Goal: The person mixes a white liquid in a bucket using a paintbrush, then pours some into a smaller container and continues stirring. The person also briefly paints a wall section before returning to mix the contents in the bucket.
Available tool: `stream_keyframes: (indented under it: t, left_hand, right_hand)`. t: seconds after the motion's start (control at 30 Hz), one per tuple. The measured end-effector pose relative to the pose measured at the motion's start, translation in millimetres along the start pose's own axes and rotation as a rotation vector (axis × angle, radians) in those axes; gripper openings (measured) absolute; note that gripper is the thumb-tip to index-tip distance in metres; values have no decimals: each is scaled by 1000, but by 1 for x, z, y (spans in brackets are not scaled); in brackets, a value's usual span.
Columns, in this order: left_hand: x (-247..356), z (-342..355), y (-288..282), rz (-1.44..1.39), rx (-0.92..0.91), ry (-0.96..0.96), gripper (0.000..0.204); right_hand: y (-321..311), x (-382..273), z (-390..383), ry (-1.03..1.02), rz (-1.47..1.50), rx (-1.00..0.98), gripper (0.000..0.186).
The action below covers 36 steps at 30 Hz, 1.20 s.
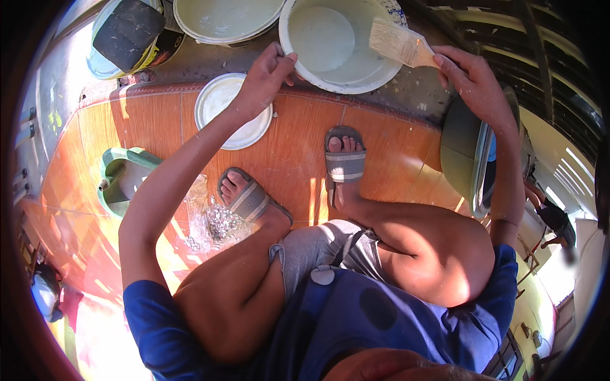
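A round white basin [351, 88] stands in front of me with pale, cloudy liquid inside. My left hand [268, 75] is at its near left rim, the thumb and curled fingers closed on the edge. Above the basin's right side, my right hand [467, 79] grips a wide, pale paintbrush [397, 43] by its handle. The brush points left and inward over the basin, clear of the liquid. Below my left wrist, a round white lid [219, 101] lies on the tiled floor.
Another pale tub [230, 39] and a black-and-yellow bucket [143, 44] stand at the far left. A green container [113, 190] and a clear plastic bag with silvery bits [219, 222] lie left of my feet. Dark green rounded object [459, 140] at right; another person [553, 219] beyond.
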<state>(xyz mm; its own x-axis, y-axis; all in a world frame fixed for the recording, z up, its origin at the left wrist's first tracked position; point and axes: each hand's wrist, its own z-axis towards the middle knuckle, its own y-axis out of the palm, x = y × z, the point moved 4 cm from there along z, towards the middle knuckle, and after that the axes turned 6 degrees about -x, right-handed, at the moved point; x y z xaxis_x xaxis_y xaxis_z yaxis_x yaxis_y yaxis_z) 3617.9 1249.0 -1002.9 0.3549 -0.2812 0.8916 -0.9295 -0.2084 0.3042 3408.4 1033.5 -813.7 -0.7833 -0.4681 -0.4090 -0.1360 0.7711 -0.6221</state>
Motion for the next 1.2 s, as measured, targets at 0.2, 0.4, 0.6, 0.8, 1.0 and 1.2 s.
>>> stream_keyframes:
  t: [0.2, 0.4, 0.6, 0.8, 1.0, 1.2]
  left_hand:
    - [0, 2, -1, -25, -7, 11, 27]
    - [0, 1, 0, -31, -25, 53, 28]
    - [0, 0, 0, -28, -22, 58, 27]
    - [-1, 1, 0, 3, -12, 35, 28]
    - [-3, 1, -1, 12, -11, 36, 29]
    - [-2, 3, -1, 30, -16, 39, 30]
  right_hand:
    - [60, -45, 150, -60, -632, -141, 23]
    - [102, -26, 184, -23, -864, -399, 27]
    - [131, -33, 195, -253, -225, -388, 34]
    - [123, -25, 225, -126, -335, 120, 25]
    - [120, -20, 217, -121, -642, 245, 20]
    - [117, -18, 197, 50, -785, -300, 26]
